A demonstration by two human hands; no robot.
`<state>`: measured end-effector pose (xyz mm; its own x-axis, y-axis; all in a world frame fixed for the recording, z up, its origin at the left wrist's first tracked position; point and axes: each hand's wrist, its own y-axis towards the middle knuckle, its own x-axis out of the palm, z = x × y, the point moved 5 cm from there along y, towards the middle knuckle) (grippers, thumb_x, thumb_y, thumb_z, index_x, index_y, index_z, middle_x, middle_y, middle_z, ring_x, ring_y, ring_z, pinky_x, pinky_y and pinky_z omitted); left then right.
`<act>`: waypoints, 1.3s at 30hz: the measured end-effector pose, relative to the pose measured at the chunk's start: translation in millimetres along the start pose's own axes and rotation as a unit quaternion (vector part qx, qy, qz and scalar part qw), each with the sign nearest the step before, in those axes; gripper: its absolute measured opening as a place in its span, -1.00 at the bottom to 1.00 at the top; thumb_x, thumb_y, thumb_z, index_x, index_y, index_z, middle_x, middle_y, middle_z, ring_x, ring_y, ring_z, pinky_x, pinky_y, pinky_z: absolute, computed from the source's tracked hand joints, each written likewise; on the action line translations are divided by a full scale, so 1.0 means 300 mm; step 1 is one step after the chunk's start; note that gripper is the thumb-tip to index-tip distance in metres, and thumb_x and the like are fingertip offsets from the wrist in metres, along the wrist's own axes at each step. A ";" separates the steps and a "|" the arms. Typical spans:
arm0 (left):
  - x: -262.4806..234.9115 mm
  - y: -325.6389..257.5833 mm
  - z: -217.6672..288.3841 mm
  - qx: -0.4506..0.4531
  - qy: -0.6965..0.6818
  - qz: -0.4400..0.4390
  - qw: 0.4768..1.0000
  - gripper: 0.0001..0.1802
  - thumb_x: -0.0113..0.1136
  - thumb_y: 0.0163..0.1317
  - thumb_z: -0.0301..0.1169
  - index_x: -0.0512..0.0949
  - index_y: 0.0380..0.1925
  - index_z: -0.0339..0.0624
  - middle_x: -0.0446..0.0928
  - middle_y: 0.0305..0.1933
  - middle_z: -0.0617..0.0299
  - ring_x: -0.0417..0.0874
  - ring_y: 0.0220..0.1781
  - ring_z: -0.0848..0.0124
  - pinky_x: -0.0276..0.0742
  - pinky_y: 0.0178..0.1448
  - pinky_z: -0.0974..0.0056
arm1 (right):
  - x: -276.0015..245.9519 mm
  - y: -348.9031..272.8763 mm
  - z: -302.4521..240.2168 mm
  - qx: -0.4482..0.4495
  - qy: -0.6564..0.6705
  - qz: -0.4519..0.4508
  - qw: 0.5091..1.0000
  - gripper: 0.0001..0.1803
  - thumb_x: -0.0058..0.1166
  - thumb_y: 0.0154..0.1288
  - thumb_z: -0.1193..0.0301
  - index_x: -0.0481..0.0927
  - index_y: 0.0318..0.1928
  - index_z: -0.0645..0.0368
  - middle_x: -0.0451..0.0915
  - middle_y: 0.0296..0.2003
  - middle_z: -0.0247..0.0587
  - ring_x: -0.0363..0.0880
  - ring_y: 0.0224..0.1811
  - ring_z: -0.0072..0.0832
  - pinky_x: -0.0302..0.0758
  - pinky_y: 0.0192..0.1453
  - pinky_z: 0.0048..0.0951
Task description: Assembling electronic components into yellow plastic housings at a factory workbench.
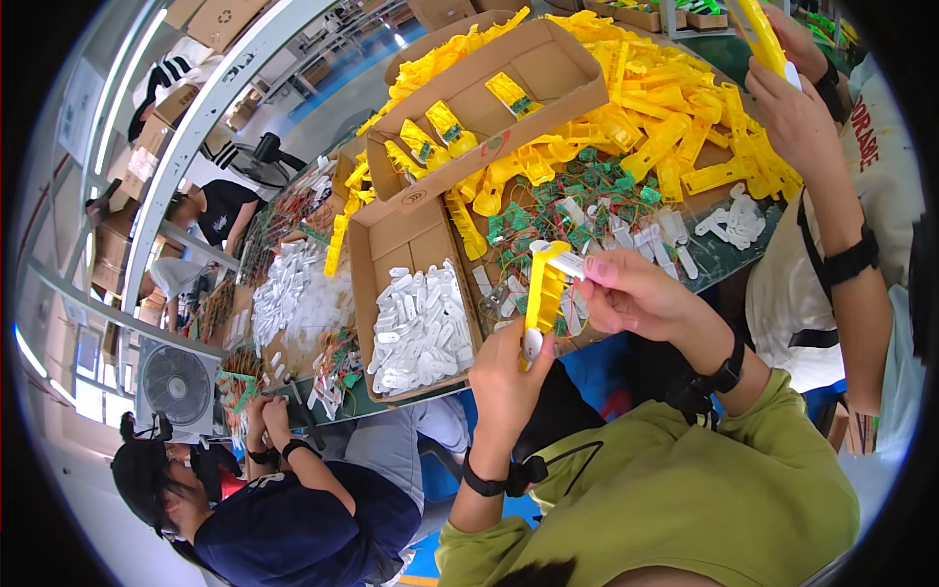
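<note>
In front of me, my left hand (506, 380) is closed round the lower end of a long yellow plastic housing (544, 295), which stands nearly upright. A round white part shows at that end, by the thumb. My right hand (641, 293) pinches a small white plastic piece (564, 260) between thumb and fingers. This piece meets the top of the housing; whether it is seated there I cannot tell. Behind my hands lie tangled green circuit boards with wires (528, 210). A cardboard box of white plastic covers (421, 318) stands to the left.
A second cardboard box (548, 59) with several yellow housings sits above the first. Yellow housings (675, 127) are heaped at the back. At right, a co-worker's hand (797, 117) holds a yellow housing. Another person (293, 519) works at lower left, near a fan (176, 383).
</note>
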<state>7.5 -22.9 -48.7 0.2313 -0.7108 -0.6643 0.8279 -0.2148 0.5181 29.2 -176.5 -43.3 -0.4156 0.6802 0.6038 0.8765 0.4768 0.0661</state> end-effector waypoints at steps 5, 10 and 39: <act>0.038 -0.038 -0.007 0.028 0.010 -0.061 0.998 -0.71 0.25 -0.11 -0.34 0.45 -0.41 -0.26 0.46 -0.52 0.09 0.50 -0.49 0.20 0.40 -0.44 0.23 | -0.080 -0.017 0.016 0.079 -0.246 0.113 0.959 -0.69 -0.18 0.24 0.20 0.39 -0.41 0.21 0.32 -0.82 -0.33 0.23 -0.81 -0.61 0.18 -0.68 -0.62; 0.081 -0.080 -0.004 -0.040 -0.054 -0.195 0.979 -0.74 0.21 -0.07 -0.32 0.46 -0.42 -0.26 0.43 -0.61 0.11 0.47 -0.62 0.27 0.37 -0.52 0.30 | -0.077 -0.042 -0.021 -0.147 -0.600 0.212 0.757 -0.70 -0.14 0.21 0.22 0.41 -0.26 0.23 0.46 -0.58 -0.20 0.44 -0.53 -0.46 0.36 -0.41 -0.50; 0.100 0.998 -0.499 -0.106 -0.080 0.002 0.991 -0.46 -0.08 0.14 -0.02 0.44 -0.23 -0.39 0.50 -0.36 0.01 0.54 -0.31 0.29 0.41 -0.18 0.27 | -0.227 -0.123 0.110 0.011 -0.098 0.151 0.984 -0.73 -0.26 0.22 0.33 0.39 -0.18 0.21 0.53 -0.40 -0.16 0.51 -0.41 -0.54 0.38 -0.26 -0.58</act>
<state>338.8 -8.3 5.9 0.1652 -0.8128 -0.5586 0.9194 -0.0781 0.3856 17.2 -222.0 -113.1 -0.1782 0.8859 0.4283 0.9627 0.2470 -0.1103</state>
